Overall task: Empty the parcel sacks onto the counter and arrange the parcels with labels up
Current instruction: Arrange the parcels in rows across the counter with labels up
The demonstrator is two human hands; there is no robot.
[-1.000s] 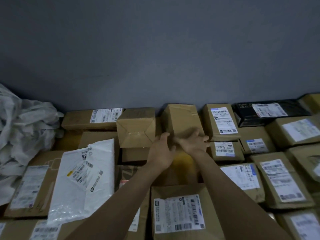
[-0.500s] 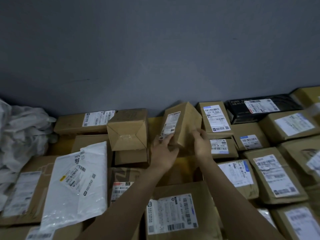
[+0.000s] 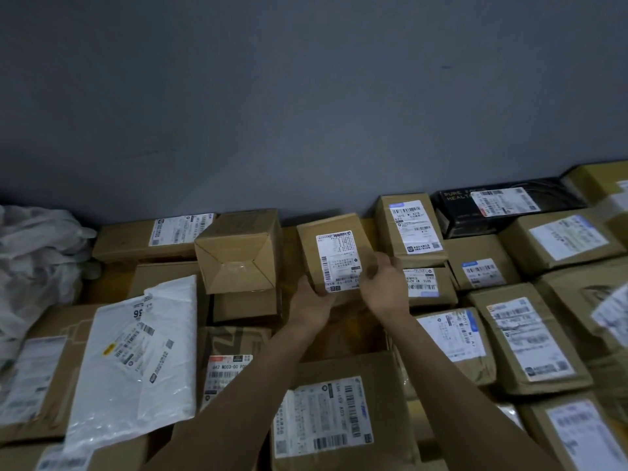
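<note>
Both hands, left hand [image 3: 311, 302] and right hand [image 3: 385, 287], grip a small cardboard parcel [image 3: 334, 249], label up; a black box [image 3: 503, 207] reads "PURE".

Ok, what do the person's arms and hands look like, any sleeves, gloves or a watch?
Both are bare. The left hand and right hand wear no gloves. The left forearm and right forearm show no sleeve, watch or band down to the frame's bottom edge. Rings cannot be ruled out in the dim light.
</note>
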